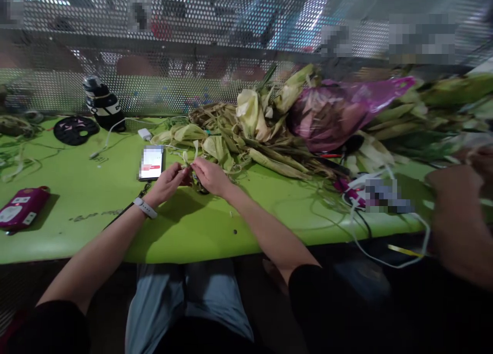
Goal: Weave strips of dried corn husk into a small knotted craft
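Note:
My left hand (169,180) and my right hand (208,175) meet over the green table (192,225), fingers pinched on a pale strip of corn husk (187,159) that stands up between them. A white band sits on my left wrist. A phone (151,163) with a lit screen lies just left of my left hand. A big heap of corn husks (246,133) lies right behind my hands.
A purple plastic bag (339,110) rests on the husk heap. A black bottle (103,105) and a dark disc (76,129) stand at the back left, a magenta device (21,208) at the near left. White cables (385,225) trail at right, beside another person's arm (458,215). A perforated metal screen (192,15) backs the table.

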### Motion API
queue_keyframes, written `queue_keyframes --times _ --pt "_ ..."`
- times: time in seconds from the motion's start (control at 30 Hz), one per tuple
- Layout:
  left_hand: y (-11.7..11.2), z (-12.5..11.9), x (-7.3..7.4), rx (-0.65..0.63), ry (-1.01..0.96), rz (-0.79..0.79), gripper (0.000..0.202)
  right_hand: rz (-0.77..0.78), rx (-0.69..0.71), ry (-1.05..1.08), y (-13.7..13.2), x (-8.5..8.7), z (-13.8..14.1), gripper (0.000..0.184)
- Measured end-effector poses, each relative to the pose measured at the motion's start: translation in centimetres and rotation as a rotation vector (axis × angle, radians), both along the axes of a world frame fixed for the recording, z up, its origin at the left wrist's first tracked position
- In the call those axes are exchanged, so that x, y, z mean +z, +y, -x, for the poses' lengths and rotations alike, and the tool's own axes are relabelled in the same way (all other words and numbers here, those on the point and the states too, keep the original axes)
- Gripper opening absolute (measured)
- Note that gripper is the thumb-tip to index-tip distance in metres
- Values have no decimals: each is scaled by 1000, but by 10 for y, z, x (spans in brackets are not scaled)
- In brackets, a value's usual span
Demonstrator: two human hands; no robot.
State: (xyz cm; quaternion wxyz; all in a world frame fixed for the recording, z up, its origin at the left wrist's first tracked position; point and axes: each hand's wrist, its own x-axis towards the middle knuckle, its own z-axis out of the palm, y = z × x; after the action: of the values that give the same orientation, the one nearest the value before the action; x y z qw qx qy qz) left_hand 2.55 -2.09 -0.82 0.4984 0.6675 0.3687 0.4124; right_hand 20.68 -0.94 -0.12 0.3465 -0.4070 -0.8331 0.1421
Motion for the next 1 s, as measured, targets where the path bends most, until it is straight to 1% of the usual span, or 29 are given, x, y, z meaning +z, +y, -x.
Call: queue_keyframes --times 0.07,0.13,0.2,0.3,0.4,0.47,0.5,0.6,0.67,0.73,0.8,0.9,0.97,1.0 --pt "-2 -1 3 -36 -32 41 23 -11 18 0 -2 1 0 30" --pt "-4 -3 5 -32 -56 73 23 -20 33 -41 -2 2 0 31" --pt "-6 -6 4 17 -75 93 24 -51 28 -116 -2 2 0 34" --pt "-6 -10 -1 122 -96 106 26 -162 -6 -267 -3 1 3 36" --pt "-5 -13 -8 193 -59 85 28 -271 15 -422 -5 0 8 32" --pt "-3 -12 -11 240 -45 76 29 -307 34 -475 -6 -2 9 29" --pt "-3 -12 -11 254 -61 96 29 -313 31 -479 -6 -2 10 28" --pt "-4 -9 -5 217 -191 222 26 -281 -48 -382 -4 -3 8 32" --pt "-5 -7 -1 153 -289 310 22 -236 -128 -272 -2 -3 5 35" --pt "-5 -6 0 80 -324 362 20 -192 -184 -177 0 -2 2 36" --pt "-3 -6 -2 22 -297 360 19 -150 -175 -117 0 1 0 34" --pt "0 -7 -6 13 -237 288 17 -79 -114 -10 -3 5 -2 30" --pt "0 -6 -7 28 -208 242 15 18 -93 123 -4 7 -2 30" --pt "-1 -6 -7 30 -196 224 15 97 -88 199 -3 7 -3 30"
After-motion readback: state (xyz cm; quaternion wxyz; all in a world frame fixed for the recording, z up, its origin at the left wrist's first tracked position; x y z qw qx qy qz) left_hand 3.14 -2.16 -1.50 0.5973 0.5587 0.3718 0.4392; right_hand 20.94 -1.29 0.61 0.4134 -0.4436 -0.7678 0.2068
